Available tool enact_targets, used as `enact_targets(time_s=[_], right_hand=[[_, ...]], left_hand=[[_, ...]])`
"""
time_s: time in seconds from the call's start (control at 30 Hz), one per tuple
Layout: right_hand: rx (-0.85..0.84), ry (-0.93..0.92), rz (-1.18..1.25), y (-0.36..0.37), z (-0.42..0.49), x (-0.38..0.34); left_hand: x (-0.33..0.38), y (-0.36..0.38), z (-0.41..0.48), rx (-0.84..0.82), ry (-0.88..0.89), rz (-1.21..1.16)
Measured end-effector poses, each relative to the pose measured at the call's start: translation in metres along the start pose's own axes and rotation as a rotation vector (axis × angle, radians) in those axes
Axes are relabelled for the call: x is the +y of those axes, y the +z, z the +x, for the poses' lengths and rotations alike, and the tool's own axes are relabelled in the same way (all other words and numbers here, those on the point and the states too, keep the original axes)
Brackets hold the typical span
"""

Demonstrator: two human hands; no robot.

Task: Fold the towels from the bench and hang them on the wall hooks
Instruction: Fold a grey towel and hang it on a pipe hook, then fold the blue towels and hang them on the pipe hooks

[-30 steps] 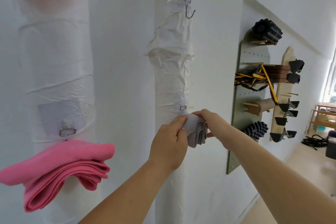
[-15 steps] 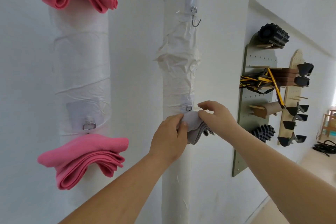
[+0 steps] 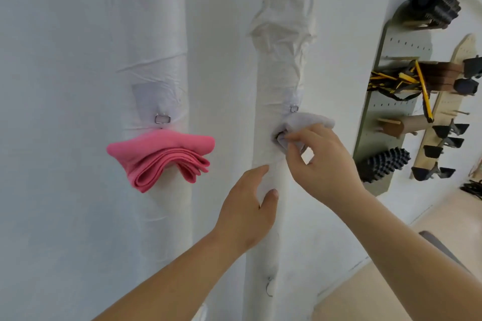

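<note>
The right hand (image 3: 323, 164) pinches the grey towel (image 3: 310, 121) against the wrapped pipe (image 3: 276, 81) — the left hand (image 3: 247, 208) hovers relaxed just below, holding nothing. 1 pink towel (image 3: 161, 156) hangs to the left.

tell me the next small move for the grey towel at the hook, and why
Probably have the right hand ease its pinch off the grey towel slowly. It sits bunched just under the metal ring on the wrapped post, the left hand is open and off it, and the pink towel hangs unheld the same way. Whether it is truly caught is hidden.
</note>
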State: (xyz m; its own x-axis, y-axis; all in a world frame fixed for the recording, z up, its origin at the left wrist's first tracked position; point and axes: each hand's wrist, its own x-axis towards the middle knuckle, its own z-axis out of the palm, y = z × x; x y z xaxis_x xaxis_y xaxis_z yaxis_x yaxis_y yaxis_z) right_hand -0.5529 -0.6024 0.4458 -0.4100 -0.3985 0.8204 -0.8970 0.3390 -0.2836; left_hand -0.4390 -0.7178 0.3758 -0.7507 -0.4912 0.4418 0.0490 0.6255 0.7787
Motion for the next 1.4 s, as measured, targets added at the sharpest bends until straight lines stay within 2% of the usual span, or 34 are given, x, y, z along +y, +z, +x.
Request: enact_targets(time_s=[0.13,0.4,0.57,0.93,1.13,1.3,1.4], right_hand=[[-0.096,0.104,0.101,0.018,-0.061,-0.017],[-0.575,0.541,0.288,0.048,-0.204,-0.037],[-0.68,0.755,0.306,0.045,-0.302,-0.074],[-0.564,1.215,0.198,-0.026,-0.507,-0.247],[-0.441,1.41,0.065,-0.129,-0.605,-0.321],[-0.232,1.578,0.004,-0.232,-0.689,-0.373],[-0.137,1.66,-0.05,-0.3,-0.743,-0.402]], left_hand=[[-0.04,0.002,-0.054,-0.075,-0.106,-0.022],[-0.121,-0.007,-0.174,-0.242,-0.339,-0.046],[-0.15,-0.033,-0.249,-0.365,-0.452,-0.065],[-0.185,-0.106,-0.451,-0.731,-0.478,-0.088],[-0.149,-0.096,-0.556,-0.971,-0.45,-0.127],[-0.091,-0.058,-0.642,-1.17,-0.407,-0.137],[-0.046,-0.026,-0.698,-1.211,-0.344,-0.126]])
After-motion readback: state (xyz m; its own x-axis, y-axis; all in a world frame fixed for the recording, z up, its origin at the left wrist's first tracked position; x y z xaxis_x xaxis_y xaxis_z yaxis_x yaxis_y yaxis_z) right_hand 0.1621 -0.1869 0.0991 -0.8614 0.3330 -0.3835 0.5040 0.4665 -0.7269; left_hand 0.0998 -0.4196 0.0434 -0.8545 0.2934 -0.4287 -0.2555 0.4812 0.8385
